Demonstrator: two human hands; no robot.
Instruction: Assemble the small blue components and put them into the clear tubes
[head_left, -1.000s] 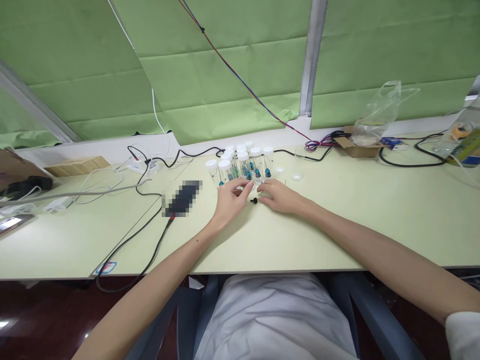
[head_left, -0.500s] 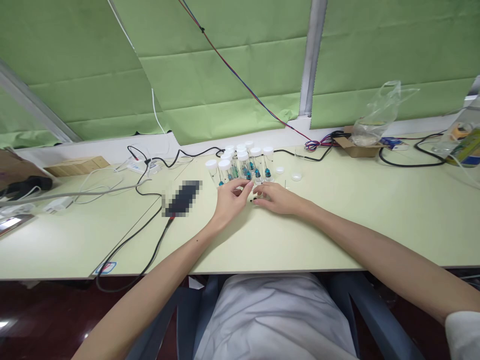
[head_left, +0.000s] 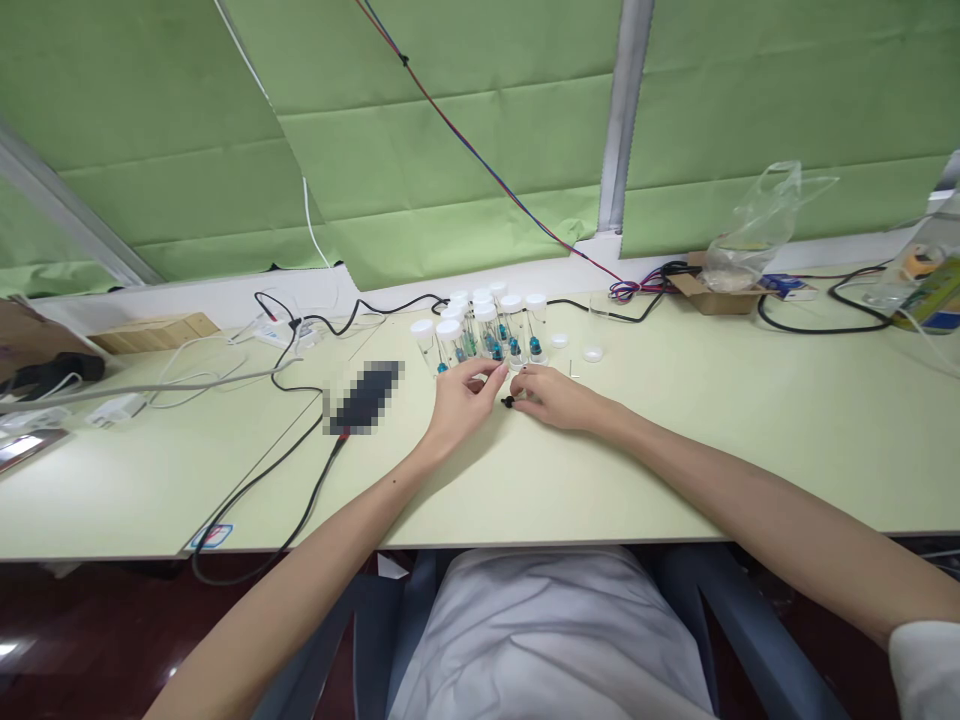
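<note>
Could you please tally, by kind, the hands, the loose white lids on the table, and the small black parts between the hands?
Left hand and right hand: 2
Loose lids: 2
Black part: 1
Total: 5

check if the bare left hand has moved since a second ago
No. The bare left hand shows no visible shift either way against the nearer loose, round white plastic lid, which lies to its right.

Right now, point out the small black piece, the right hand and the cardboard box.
Small black piece (head_left: 508, 402): head view, on its visible dark body.
Right hand (head_left: 553, 397): head view, on the back of the hand.
Cardboard box (head_left: 726, 303): head view, on its front wall.
</note>
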